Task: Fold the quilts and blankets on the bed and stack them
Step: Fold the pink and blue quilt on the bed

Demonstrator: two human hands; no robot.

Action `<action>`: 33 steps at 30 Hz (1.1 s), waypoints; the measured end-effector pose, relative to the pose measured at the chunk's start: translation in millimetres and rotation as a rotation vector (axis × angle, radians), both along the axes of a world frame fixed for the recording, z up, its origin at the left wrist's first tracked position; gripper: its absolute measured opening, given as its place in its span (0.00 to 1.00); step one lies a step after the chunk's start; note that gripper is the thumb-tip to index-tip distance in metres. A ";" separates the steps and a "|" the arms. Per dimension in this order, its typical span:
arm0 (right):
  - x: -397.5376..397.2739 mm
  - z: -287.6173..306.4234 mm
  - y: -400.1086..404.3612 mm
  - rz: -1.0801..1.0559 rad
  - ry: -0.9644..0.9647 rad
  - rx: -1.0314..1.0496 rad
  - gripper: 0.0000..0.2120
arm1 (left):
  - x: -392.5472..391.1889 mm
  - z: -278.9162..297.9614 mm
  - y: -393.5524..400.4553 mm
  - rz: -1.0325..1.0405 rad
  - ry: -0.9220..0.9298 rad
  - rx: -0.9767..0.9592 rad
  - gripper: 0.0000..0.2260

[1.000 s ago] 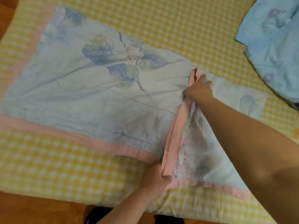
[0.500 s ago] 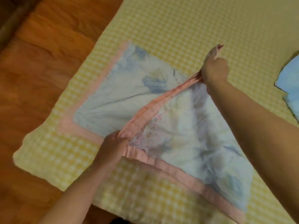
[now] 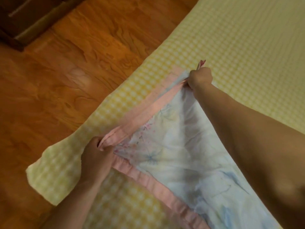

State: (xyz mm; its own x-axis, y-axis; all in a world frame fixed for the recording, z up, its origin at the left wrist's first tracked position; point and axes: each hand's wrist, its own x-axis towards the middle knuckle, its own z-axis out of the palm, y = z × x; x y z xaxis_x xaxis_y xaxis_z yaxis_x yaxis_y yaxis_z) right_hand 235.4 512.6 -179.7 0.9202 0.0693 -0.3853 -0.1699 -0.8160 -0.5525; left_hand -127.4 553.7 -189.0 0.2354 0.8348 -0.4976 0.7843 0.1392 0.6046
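So since a second ago the pink-edged flap has been carried right across the blanket (image 3: pixel 189 162): back then the blanket's leaf-print side lay spread out to the left, now that part is covered and the pink border (image 3: pixel 148 108) runs along the bed's edge near the floor (image 3: pixel 66 71). The view has swung left too, so the blue bedding from before is out of frame. Left hand (image 3: pixel 97 157) has its fingers clenched on the near corner of the pink border, right hand (image 3: pixel 200 78) is bunched tight around the far corner, with a bit of fabric poking out above the fist. The border is pulled taut between them. The blanket lies on the yellow checked sheet (image 3: pixel 239 47), folded in half I think, though it's blurry.
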 end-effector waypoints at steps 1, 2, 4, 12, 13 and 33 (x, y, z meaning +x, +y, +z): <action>-0.7 -6.5 7.6 0.002 -0.002 0.014 0.13 | -2.0 -4.1 3.0 0.009 0.010 0.031 0.04; -2.5 -12.5 15.2 0.010 -0.016 0.020 0.13 | -4.6 -8.6 5.9 0.018 0.023 0.067 0.04; -8.4 -21.8 29.5 0.050 -0.013 0.019 0.14 | -10.8 -16.4 11.1 0.051 0.049 0.112 0.05; 5.8 -58.0 38.2 0.434 -0.042 -0.039 0.28 | -17.3 -41.0 9.4 -0.259 0.312 0.271 0.14; 8.4 -53.7 38.7 0.520 -0.140 -0.113 0.28 | -16.2 -41.5 8.6 -0.311 0.351 0.303 0.19; -22.2 145.4 -236.9 0.193 -0.010 0.088 0.06 | -20.9 78.5 -38.4 -0.489 -0.160 0.138 0.09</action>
State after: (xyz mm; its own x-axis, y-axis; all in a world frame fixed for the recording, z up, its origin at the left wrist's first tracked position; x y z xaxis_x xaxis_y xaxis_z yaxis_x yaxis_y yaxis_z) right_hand 213.3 275.7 -34.4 0.8903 0.2772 -0.3612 -0.0096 -0.7817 -0.6236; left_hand -148.3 515.3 -110.5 0.6772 0.6640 -0.3171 0.6344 -0.3086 0.7087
